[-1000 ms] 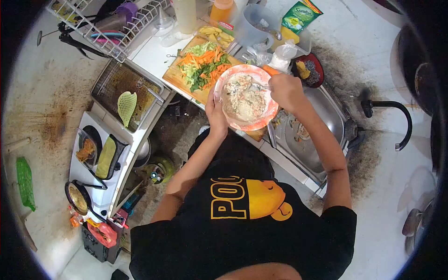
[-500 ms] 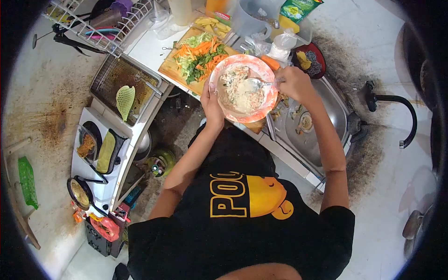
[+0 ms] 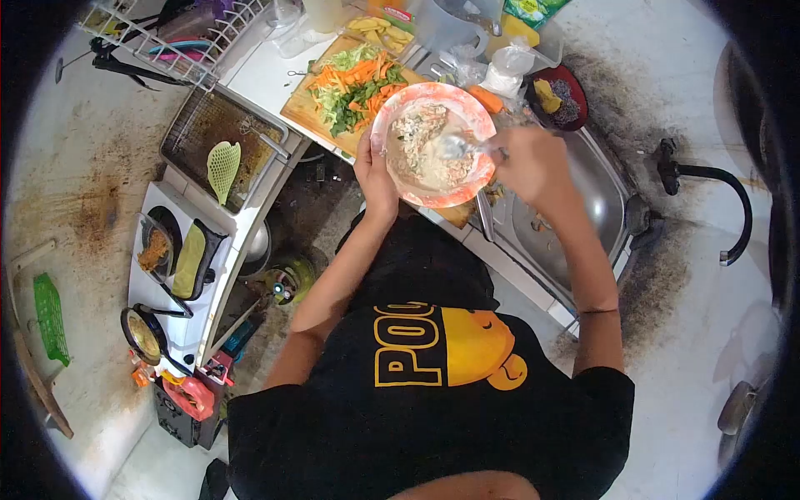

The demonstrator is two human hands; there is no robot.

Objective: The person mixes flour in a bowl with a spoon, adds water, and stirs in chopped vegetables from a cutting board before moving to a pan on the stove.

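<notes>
My left hand (image 3: pixel 377 185) grips the left rim of an orange-and-white bowl (image 3: pixel 454 198), which is tipped a little toward me. A pale, lumpy batter (image 3: pixel 421 158) fills its bottom. My right hand (image 3: pixel 537 164), blurred by motion, is closed around the handle of a metal spoon (image 3: pixel 456 147) whose head is in the batter. Behind the bowl, a wooden cutting board (image 3: pixel 302 110) bears shredded carrot, cabbage and chopped greens (image 3: pixel 358 87).
At right lies a metal sink (image 3: pixel 575 242) with a black faucet (image 3: pixel 733 179). A red bowl (image 3: pixel 575 92) and a clear plastic bag (image 3: pixel 506 71) stand behind it. At left are a mesh-bottomed tray (image 3: pixel 179 133), a green slotted spatula (image 3: pixel 223 171) and pans (image 3: pixel 143 337) on a white surface.
The bowl has shifted slightly up in the view. My right hand has moved a little right and down, and the spoon head has turned in the batter.
</notes>
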